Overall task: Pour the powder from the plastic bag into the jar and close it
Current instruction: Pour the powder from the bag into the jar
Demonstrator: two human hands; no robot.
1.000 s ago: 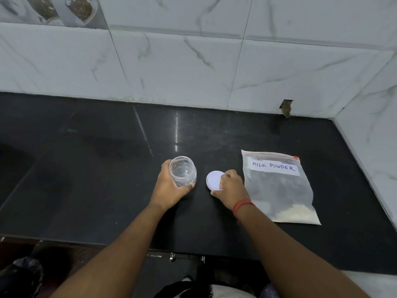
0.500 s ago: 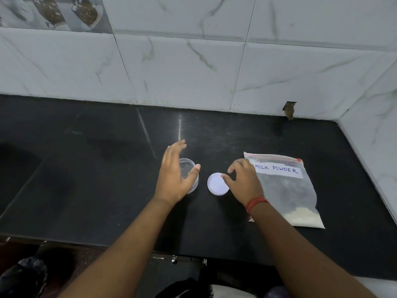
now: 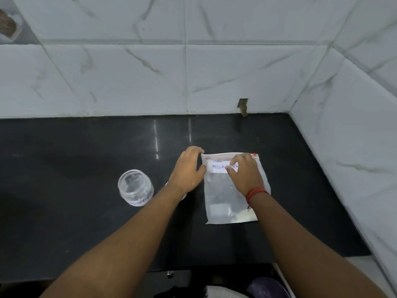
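A clear plastic zip bag point(image 3: 223, 190) with a red seal strip and a white "MILK POWDER" label lies flat on the black counter point(image 3: 86, 222). A little pale powder sits in its lower right corner. My left hand point(image 3: 189, 171) pinches the bag's top left corner. My right hand point(image 3: 245, 171) rests on the label near the top edge, fingers on the plastic. The open clear jar point(image 3: 135, 187) stands upright to the left, apart from both hands. The white lid is almost fully hidden under my left forearm.
White marble-look tiled walls point(image 3: 214, 82) rise behind the counter and along its right side, forming a corner at the back right. The counter's front edge runs below my forearms, with dark objects under it.
Both hands left the jar and lid and moved right onto the bag's top edge. The view shifted, so the jar now appears further left.
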